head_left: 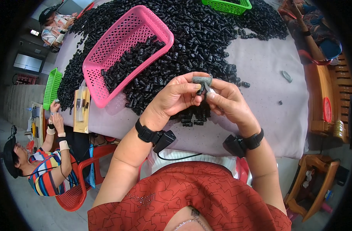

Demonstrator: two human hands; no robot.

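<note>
Above the near edge of the table my two hands meet. My left hand (180, 94) pinches a small black cylindrical plastic part (200, 91) between thumb and fingers. A grey-green, rough-looking piece (202, 81) lies at the fingertips, between the two hands; which hand bears it is unclear. My right hand (228, 98) is closed, its thumb and index finger on a thin, pale, shiny piece (208, 94) beside the black part. What exactly that piece is, I cannot make out. Loose black parts (189, 120) lie on the cloth just beneath my hands.
A heap of black parts (199, 42) covers the far table. On it, a pink basket (91, 73) stands tilted, partly filled. Green baskets (53, 86) (226, 5), a cardboard piece with a clear tube (81, 109), and a grey-green piece (286, 76) are around. Other people sit left and right.
</note>
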